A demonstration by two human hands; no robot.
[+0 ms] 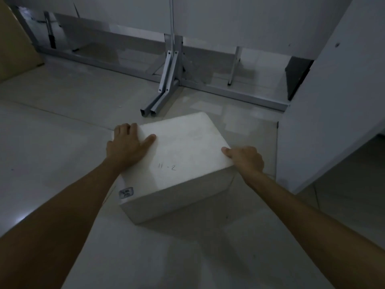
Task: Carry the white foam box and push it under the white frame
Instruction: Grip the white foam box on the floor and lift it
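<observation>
A white foam box (183,155) with "11-2" written on its lid and a small label on its near left corner sits low over the tiled floor in the middle of the view. My left hand (127,142) grips its far left corner, thumb on the lid. At the right edge my right hand (245,160) clasps the box, thumb on top. Whether the box rests on the floor or hangs just above it, I cannot tell. The white metal frame (235,93) runs along the wall behind the box, with a floor rail and a gap under its panel.
Two frame feet (158,101) stick out toward the box from a central upright. A white cabinet or wall (333,113) stands close on the right. A brown cardboard sheet (14,44) leans at the far left. Pale floor tiles spread left and near me.
</observation>
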